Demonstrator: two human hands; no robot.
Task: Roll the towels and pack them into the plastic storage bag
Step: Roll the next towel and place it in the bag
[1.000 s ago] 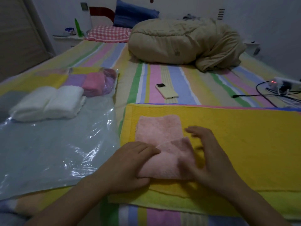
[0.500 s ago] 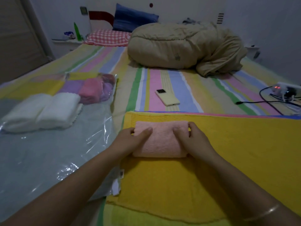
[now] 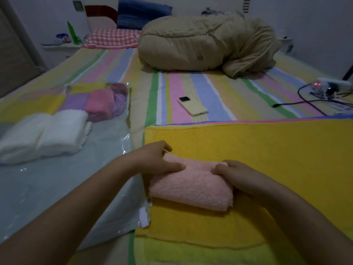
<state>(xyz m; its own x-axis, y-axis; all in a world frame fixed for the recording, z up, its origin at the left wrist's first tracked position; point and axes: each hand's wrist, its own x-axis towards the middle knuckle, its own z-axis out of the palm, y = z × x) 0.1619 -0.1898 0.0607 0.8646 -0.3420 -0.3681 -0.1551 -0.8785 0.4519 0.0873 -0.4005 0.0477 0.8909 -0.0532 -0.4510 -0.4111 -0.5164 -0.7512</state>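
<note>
Fingers (image 3: 164,148) of the left hand (image 3: 150,159) curl round the far edge of the pink towel (image 3: 191,188), thumb pressed on top; the right hand (image 3: 236,175) grips the opposite end likewise. The rolled towel sits between both sets of fingers, on the yellow towel (image 3: 257,150). Plastic storage bag (image 3: 57,188) lies just left of the left fingers, with white rolls (image 3: 44,136) farther left.
</note>
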